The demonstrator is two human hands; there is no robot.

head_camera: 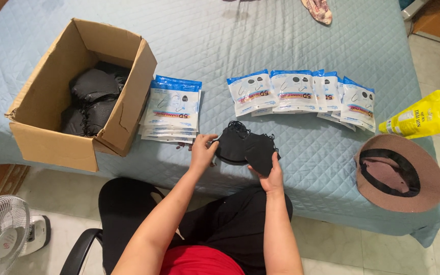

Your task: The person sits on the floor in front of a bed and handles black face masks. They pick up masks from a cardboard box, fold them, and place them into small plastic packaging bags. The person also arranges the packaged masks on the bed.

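- The quilted bed (301,40) carries everything; the black masks (243,147) lie near its front edge, directly before the person.
- The cardboard box (62,97) of more masks sits left of them, with a packet stack (171,109) between and a packet row (301,94) beyond.
- The left hand (202,150) clasps the pile's left side; the right hand (271,175) pinches one mask.
- Likely risk: tangled ear loops could drag neighbouring masks off the edge.

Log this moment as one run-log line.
left hand: on black masks | right hand: holding one mask | box: more masks | packets: stacked beside box
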